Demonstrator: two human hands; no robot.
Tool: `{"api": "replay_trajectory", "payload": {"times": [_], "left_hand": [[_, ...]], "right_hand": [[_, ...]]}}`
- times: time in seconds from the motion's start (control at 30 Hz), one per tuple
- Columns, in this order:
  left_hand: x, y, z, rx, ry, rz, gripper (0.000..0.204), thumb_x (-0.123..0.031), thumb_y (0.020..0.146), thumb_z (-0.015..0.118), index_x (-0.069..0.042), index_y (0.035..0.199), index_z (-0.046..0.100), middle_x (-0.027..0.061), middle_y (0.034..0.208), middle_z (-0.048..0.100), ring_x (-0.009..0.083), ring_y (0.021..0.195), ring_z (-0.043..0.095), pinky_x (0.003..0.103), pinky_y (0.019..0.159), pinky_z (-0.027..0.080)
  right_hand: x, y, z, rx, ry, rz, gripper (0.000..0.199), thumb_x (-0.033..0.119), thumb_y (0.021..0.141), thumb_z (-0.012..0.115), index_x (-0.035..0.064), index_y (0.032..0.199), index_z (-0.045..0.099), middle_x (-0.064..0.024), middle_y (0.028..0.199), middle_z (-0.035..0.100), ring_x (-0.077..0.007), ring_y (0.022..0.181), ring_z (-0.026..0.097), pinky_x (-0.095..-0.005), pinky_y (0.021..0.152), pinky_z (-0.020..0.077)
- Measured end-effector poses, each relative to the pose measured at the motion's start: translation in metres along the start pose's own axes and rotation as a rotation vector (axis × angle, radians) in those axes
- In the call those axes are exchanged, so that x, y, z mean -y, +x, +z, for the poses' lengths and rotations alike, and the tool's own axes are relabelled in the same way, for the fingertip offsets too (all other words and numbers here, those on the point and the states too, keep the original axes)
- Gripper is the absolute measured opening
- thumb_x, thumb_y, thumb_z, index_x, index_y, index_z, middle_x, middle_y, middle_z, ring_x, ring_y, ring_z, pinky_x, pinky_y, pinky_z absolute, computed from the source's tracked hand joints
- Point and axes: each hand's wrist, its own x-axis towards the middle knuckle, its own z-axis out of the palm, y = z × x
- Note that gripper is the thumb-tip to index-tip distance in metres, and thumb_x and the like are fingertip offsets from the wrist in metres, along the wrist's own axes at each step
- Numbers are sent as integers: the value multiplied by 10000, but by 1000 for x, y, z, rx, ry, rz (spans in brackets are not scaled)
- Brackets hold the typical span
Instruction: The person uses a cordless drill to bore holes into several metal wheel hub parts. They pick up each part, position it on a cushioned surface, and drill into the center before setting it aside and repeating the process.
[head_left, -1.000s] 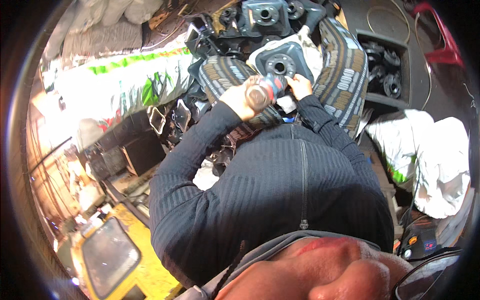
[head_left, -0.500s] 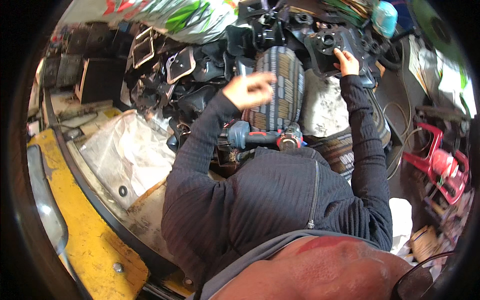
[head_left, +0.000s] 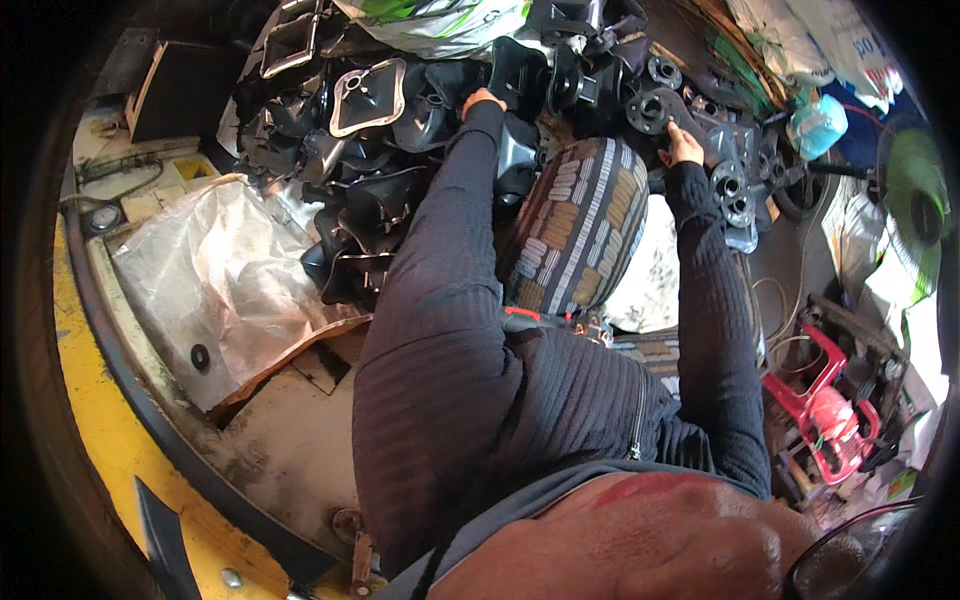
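Note:
My left hand (head_left: 483, 103) reaches far forward into a pile of black shell-like parts. Its fingers are curled at the edge of a black flared part (head_left: 440, 115), and their tips are partly hidden. On the right, my right hand (head_left: 684, 146) grips a dark part with a round, bolt-holed flange (head_left: 650, 112), thumb and fingers at its edge. A striped, patterned bolster (head_left: 582, 225) lies between my forearms. Close to my body, a red and grey power tool (head_left: 525, 318) shows only in part behind my clothing.
More flanged dark parts (head_left: 733, 195) lie beside my right forearm. A crumpled whitish sheet (head_left: 225, 270) with a black ring (head_left: 200, 357) spreads at left, by a yellow metal edge (head_left: 95, 400). At right are a red plastic stool (head_left: 805, 390) and a green fan (head_left: 915, 190).
My left hand has moved forward from above the bolster to the black parts. The right hand still holds the flanged part, slightly lower and to the left. The view has shifted.

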Motion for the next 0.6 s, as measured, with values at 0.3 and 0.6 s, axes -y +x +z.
{"api": "replay_trajectory", "payload": {"times": [0.3, 0.6], "left_hand": [[-70, -49, 52, -250, -138, 280, 308, -179, 772, 526, -147, 1077, 506, 143, 1099, 509, 324, 989, 544, 446, 791, 467], [42, -32, 42, 47, 43, 203, 506, -395, 711, 620, -77, 1102, 580, 149, 1160, 561, 289, 1067, 542, 353, 916, 425]], "right_hand": [[-17, 17, 6, 66, -58, 106, 364, 253, 779, 665, 89, 1093, 584, -49, 1001, 580, -178, 814, 559, -317, 550, 511], [-48, 24, 3, 186, -227, -123, 342, 166, 758, 648, 105, 1091, 600, -57, 1046, 591, -171, 835, 554, -306, 603, 496]]}}
